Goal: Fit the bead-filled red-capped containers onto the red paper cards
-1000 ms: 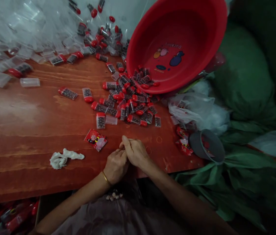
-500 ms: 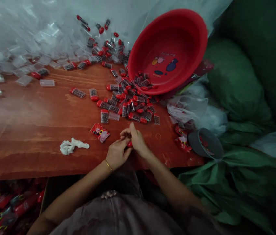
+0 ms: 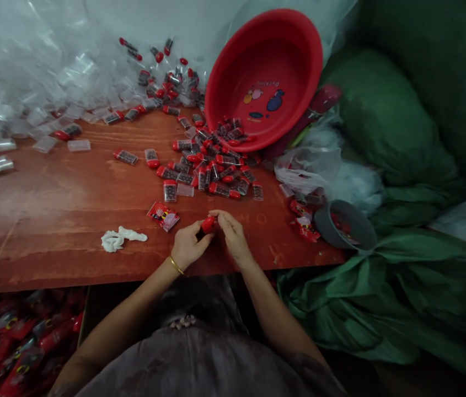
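Note:
My left hand (image 3: 189,242), with a gold bangle at the wrist, is closed around a small container with a red cap (image 3: 208,223). Its lower part is hidden in my palm. The fingertips of my right hand (image 3: 234,238) are pinched close against the right side of the red cap; what sits between them is too small to make out. To the left of my hands lies a printed red card packet (image 3: 163,216). Beyond them is a heap of red-capped clear containers filled with dark pieces (image 3: 212,171).
A tilted red basin (image 3: 294,71) stands behind the heap. Clear plastic cases (image 3: 51,82) pile up at the back left. A crumpled white cloth (image 3: 112,241) rests near the table's front. On the right are a grey tub (image 3: 332,229), red packets (image 3: 305,223) and green sacks (image 3: 394,121).
My hands have drawn slightly apart, and the red cap now shows above my left fingers. My right fingers have shifted to its side. The whole view has moved a little.

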Tool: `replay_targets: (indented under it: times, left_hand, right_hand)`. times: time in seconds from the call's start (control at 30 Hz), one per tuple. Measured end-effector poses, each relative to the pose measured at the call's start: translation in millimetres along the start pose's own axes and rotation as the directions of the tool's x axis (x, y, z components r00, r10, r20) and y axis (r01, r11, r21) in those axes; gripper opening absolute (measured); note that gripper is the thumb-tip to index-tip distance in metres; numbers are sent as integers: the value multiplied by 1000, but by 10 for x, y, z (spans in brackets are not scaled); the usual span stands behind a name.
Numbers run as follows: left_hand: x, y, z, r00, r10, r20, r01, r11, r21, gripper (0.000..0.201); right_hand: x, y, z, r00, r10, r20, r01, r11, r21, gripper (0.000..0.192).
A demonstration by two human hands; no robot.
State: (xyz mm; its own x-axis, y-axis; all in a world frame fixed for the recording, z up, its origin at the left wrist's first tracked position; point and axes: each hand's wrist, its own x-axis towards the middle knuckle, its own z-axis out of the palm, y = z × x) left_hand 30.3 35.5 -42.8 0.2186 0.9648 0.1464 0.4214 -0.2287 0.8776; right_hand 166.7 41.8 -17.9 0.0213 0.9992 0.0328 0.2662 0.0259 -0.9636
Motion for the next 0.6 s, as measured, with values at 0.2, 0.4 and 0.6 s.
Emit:
replay_targets:
  times: [0.2,0.4,0.6]
  left_hand:
    - [-47,-9,39,990,139,22,-141,964,226,14]
    - [-75,-17,65,973,229,13,-226,945,238,16]
    - [-48,-29,78,973,217,81,-230,950,214,13]
  right_hand:
    - [114,-415,110,976,-167,138,215,807,-549,38]
    - [186,-465,68,962,144,231,102,596,-796,35]
    - [149,-351,37,940,160,301,106,702,-704,46]
